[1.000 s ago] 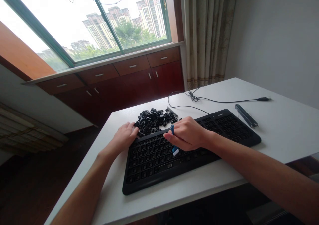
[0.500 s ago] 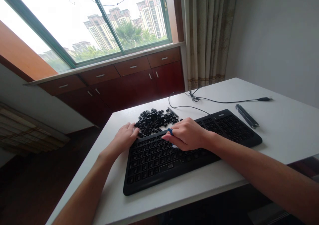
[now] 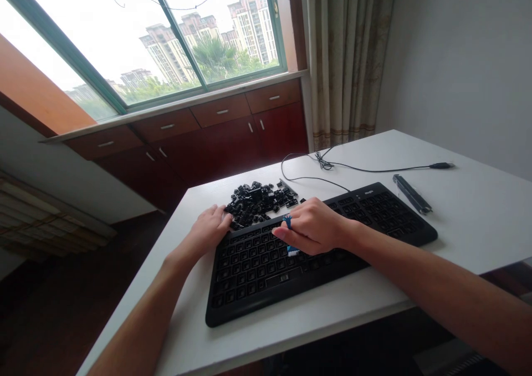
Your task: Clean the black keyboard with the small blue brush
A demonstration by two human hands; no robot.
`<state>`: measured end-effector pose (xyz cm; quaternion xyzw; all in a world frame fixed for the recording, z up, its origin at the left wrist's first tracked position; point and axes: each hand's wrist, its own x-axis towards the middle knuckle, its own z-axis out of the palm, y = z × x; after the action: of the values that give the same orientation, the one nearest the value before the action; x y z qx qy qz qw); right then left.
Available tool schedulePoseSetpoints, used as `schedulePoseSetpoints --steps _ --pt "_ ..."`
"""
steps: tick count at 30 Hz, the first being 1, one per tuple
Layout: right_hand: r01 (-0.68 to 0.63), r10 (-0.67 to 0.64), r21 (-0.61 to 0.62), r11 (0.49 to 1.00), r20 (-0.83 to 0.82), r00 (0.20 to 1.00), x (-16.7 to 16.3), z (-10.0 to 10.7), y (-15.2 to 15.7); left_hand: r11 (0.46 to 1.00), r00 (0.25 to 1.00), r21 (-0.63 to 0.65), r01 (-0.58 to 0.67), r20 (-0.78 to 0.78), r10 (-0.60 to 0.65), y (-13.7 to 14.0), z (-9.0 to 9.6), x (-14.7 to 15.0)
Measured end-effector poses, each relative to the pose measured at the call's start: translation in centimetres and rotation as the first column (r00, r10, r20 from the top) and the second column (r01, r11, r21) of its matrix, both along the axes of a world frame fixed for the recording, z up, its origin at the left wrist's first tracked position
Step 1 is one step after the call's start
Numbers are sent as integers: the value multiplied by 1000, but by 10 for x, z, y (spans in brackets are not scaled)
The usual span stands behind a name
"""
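Note:
A black keyboard (image 3: 245, 304) with its keycaps off lies slanted on the white table, its bare key sockets showing. Over its middle, my right hand (image 3: 313, 226) is closed around a small blue brush (image 3: 293, 250). White bristles peek out below the fist, toward the sockets, and the blue end shows by the thumb. My left hand (image 3: 211, 225) rests at the keyboard's far left corner, fingers stretched out and slightly apart. Its fingertips lie beside a heap of loose black keycaps (image 3: 253, 196) behind the keyboard; whether they press on the keyboard's edge is hard to see.
The keyboard's cable (image 3: 326, 162) runs across the back of the white table (image 3: 477, 215) to a USB plug (image 3: 441, 166). A long black piece (image 3: 412, 194), seemingly in clear wrapping, lies right of the keyboard. Beyond the table stand low brown cabinets (image 3: 224, 143) under a window.
My right hand has shifted slightly with the brush, which is tilted differently now, so more of its blue body and bristles show. My left hand and the keyboard stay put.

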<state>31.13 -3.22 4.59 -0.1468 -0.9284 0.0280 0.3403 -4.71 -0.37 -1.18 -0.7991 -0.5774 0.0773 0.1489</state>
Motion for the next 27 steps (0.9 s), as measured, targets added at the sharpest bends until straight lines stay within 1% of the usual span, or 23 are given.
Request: schedulePoseSetpoints --steps 6,11,15,21,27 --pt "30 -29 32 999 -31 999 -1 -2 1 1000 999 -5 -1 -50 1 -1 2 3" --pt "61 -61 37 997 -4 998 -2 -2 1 1000 998 -14 -18 -58 17 -2 6 7" --pt "82 -82 44 996 -8 997 -3 -3 0 999 994 -39 4 -105 -8 -4 9 9" --pt "40 -40 15 999 -24 999 -2 -2 1 1000 999 -16 -1 -54 0 -2 7 8" --pt "25 -25 -18 1000 -29 999 0 0 0 1000 999 -13 -5 -52 5 -1 2 2"
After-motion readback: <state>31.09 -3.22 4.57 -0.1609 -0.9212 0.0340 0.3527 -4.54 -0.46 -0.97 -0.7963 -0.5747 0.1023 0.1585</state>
